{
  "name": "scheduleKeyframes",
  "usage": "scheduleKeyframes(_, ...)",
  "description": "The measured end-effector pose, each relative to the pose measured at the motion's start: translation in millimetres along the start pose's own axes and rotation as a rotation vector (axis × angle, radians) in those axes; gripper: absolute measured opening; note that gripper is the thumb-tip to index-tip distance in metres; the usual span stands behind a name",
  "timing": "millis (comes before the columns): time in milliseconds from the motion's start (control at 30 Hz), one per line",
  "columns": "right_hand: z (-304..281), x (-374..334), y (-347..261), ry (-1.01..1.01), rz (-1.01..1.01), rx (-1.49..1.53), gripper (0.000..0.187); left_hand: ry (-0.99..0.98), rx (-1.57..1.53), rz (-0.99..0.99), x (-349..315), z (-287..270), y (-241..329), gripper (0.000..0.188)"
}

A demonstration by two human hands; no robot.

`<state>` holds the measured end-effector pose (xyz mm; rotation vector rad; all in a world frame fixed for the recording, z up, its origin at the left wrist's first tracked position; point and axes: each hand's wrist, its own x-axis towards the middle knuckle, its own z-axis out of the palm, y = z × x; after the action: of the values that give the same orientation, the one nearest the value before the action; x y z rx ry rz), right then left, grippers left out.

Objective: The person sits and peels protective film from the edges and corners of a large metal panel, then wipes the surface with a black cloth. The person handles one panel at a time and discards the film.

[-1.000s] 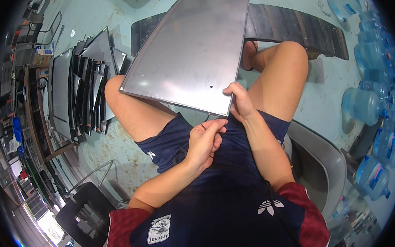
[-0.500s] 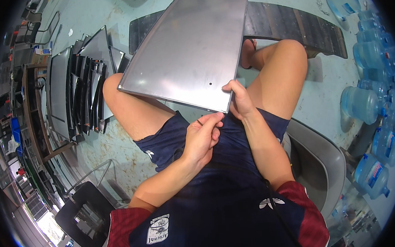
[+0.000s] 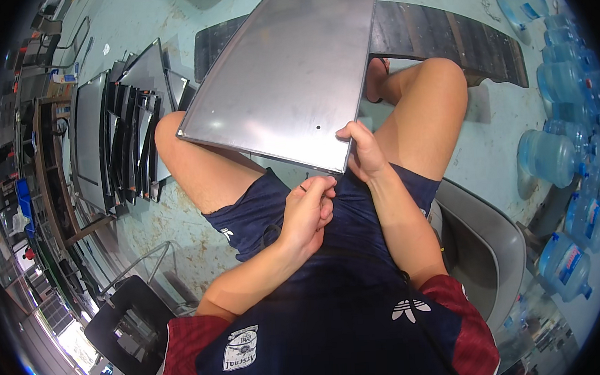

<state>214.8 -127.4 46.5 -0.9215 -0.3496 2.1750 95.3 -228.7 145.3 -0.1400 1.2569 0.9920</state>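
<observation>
Jersey, left chest: white badge, dark crest, one line of lettering
Jersey, right chest: white three-leaf emblem
Shorts, left leg: small white emblem
Lower-right water jug: printed label, blue and red

- Left hand curls, thumb laid against bent fingers.
- Right hand grips, thumb crooked leftward.
- Both forearms angle inward; bare knees spread wide apart.

Glare on panel (fisheye distortion)
</observation>
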Motion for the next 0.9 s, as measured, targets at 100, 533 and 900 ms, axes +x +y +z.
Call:
scheduleKeyframes(100, 1, -2, 0, 0.022, -0.011, -0.004, 0.025, -0.011, 0.008, -0.003, -3, -1, 1, 0.016)
scheduleKeyframes(533, 2, -1, 1, 0.019, 0.0, -0.008, 0.026, 0.041, 0.023, 0.131, 8, 2, -9, 0.01)
scheduleKeyframes(900, 0, 0, 2, 0.001, -0.004, -0.003, 0.024, 0.042, 0.2, 0.277, 22, -27, -13, 0.008)
